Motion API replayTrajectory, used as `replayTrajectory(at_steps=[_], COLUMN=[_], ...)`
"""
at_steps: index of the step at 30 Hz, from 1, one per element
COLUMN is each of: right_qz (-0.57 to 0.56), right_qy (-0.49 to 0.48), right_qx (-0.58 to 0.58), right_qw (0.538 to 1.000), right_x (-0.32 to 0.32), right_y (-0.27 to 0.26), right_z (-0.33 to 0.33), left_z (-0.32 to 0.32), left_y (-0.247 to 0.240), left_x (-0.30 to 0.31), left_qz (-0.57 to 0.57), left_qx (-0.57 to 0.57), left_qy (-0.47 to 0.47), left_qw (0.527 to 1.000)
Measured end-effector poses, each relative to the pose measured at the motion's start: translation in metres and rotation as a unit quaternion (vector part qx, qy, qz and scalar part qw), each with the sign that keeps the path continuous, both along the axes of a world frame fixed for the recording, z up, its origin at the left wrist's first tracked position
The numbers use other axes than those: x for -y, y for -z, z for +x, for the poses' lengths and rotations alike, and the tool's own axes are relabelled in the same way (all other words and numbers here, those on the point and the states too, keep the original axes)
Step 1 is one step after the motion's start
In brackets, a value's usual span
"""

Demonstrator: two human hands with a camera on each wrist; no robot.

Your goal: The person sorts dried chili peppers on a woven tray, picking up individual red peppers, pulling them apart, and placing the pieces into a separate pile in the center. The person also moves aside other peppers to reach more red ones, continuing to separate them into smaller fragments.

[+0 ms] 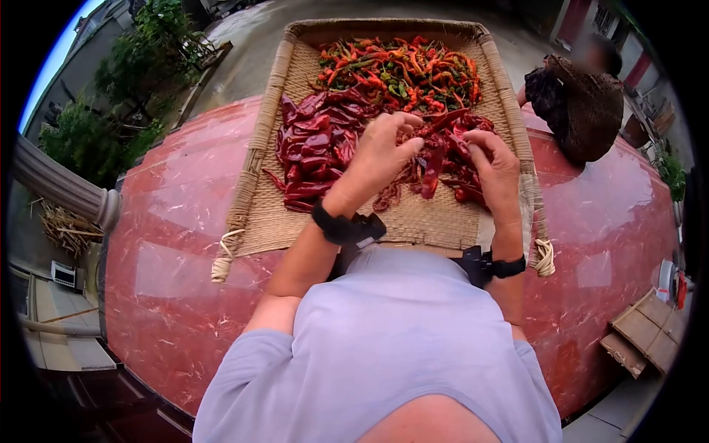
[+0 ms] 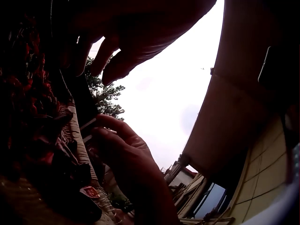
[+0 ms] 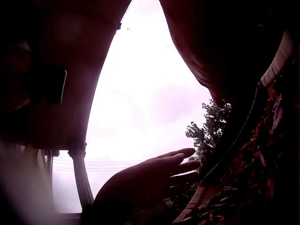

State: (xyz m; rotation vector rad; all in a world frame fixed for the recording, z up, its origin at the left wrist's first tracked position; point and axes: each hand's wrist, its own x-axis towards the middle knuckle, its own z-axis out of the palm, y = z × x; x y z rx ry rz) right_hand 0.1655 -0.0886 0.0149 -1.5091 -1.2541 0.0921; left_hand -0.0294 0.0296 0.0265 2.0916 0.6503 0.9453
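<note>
My left hand (image 1: 380,151) hovers over the middle of a woven tray (image 1: 436,229), its fingers reaching right and its thumb apart. No object shows between them; in the right wrist view this left hand (image 3: 145,183) has its fingers nearly straight. Thumb and forefinger of my right hand (image 1: 496,166) pinch a dried red chili pepper (image 1: 459,146) at the tray's right side. That pinch also shows on the right hand (image 2: 124,152) in the left wrist view, which is dark. Beneath the hands lie dark shrivelled chilies (image 1: 405,168). Glossy red chilies (image 1: 314,144) are heaped on the left.
Thin orange and green chilies (image 1: 402,70) cover the tray's far end. A raised wrapped rim (image 1: 269,111) borders the tray. Another person (image 1: 580,100) sits low at the right. Red polished floor (image 1: 185,214) surrounds the tray, with a column (image 1: 70,184) at left.
</note>
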Motion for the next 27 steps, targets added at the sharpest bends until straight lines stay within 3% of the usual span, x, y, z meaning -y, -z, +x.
replayTrajectory(at_steps=[3, 7, 10, 13, 16, 20, 23, 27], right_qz=[0.014, -0.058, -0.130, -0.284, -0.280, -0.279, -0.142, -0.032], right_qy=[0.052, -0.011, -0.109, -0.137, -0.128, -0.119, -0.121, 0.013], right_qx=[-0.044, -0.057, 0.175, 0.236, 0.269, 0.263, 0.205, 0.245], right_qw=[0.998, 0.997, 0.970, 0.919, 0.913, 0.916, 0.961, 0.969], right_x=[0.006, 0.008, 0.000, -0.005, -0.008, -0.011, -0.011, 0.005], right_y=[-0.007, -0.005, 0.018, 0.032, 0.041, 0.043, 0.034, -0.015], right_z=[0.014, 0.003, -0.001, -0.010, -0.016, -0.015, -0.014, -0.011], left_z=[-0.034, -0.068, -0.084, -0.095, -0.090, -0.076, -0.067, -0.058], left_y=[-0.017, -0.023, -0.015, -0.006, 0.002, 0.022, 0.025, 0.030], left_x=[-0.013, -0.025, -0.036, -0.036, -0.026, -0.023, -0.020, -0.014], left_qz=[-0.012, 0.086, 0.096, 0.162, 0.250, 0.253, 0.270, 0.259], left_qx=[-0.046, -0.129, -0.173, -0.237, -0.304, -0.396, -0.403, -0.454], left_qy=[-0.077, -0.177, -0.163, -0.129, -0.123, -0.099, -0.105, -0.128], left_qw=[0.996, 0.972, 0.967, 0.949, 0.911, 0.877, 0.868, 0.843])
